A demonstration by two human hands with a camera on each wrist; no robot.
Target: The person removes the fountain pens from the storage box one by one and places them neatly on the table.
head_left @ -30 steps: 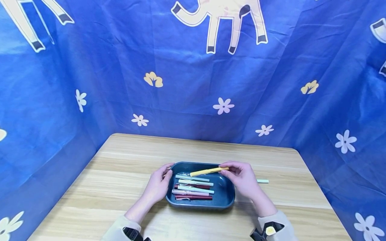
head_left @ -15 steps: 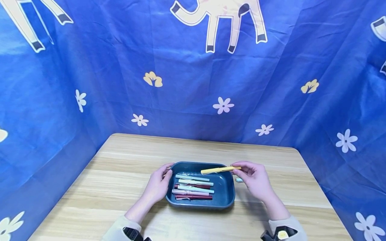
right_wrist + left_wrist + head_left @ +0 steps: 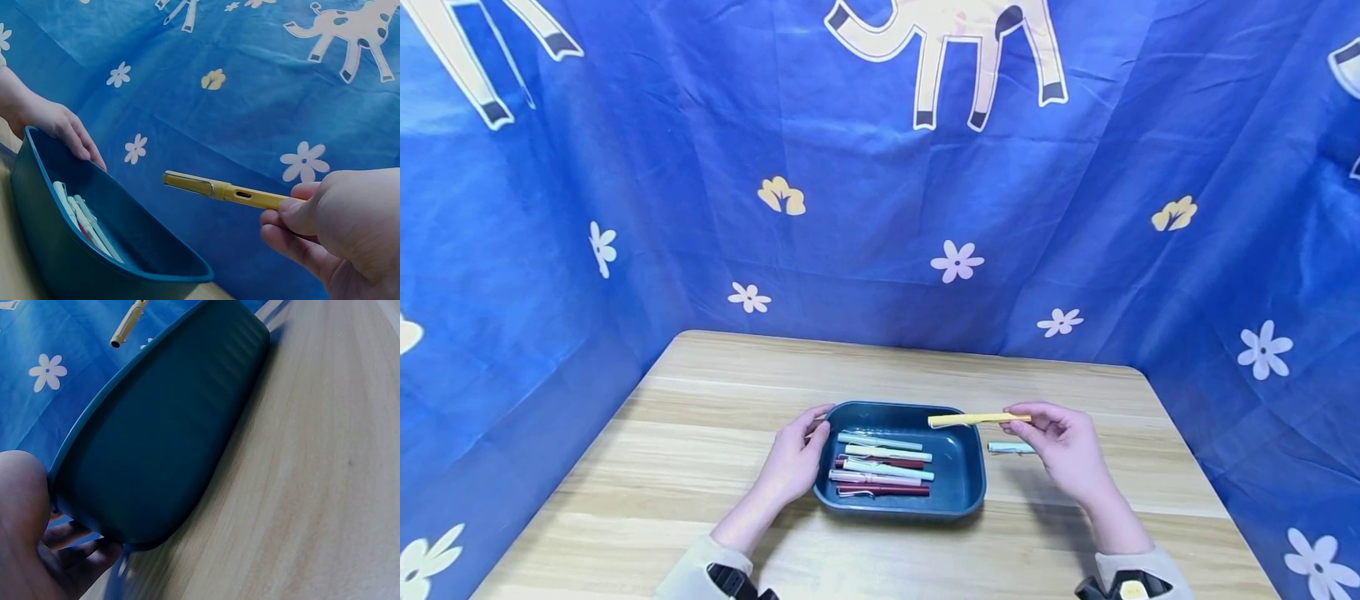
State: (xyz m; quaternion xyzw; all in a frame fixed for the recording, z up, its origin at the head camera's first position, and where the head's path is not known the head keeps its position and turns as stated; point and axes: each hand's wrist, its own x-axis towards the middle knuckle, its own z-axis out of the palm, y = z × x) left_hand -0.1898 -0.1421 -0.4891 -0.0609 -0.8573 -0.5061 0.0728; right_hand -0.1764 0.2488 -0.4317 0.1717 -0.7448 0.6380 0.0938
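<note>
My right hand (image 3: pixel 1066 450) pinches the end of a yellow capped pen (image 3: pixel 966 419) between thumb and fingers. In the head view the pen's clip end overlaps the far right corner of a dark teal tray (image 3: pixel 953 479). From the right wrist, the yellow pen (image 3: pixel 228 191) is seen held above the rim, cap pointing left. My left hand (image 3: pixel 797 457) grips the tray's left end, thumb at the rim and fingers against the outside wall. Several pens lie side by side in the tray: pale green and light blue ones, a lilac pen (image 3: pixel 874 478) and a dark red pen (image 3: pixel 891 490).
Just right of the tray, a light blue pen (image 3: pixel 1009 448) lies on the wooden table (image 3: pixel 737 392), partly behind my right hand. A blue printed cloth (image 3: pixel 865 225) hangs around the back and sides of the table.
My right hand has moved right with the yellow pen, from over the tray's inside to its right corner. More of the clip end of the table pen shows. My left hand stays put.
</note>
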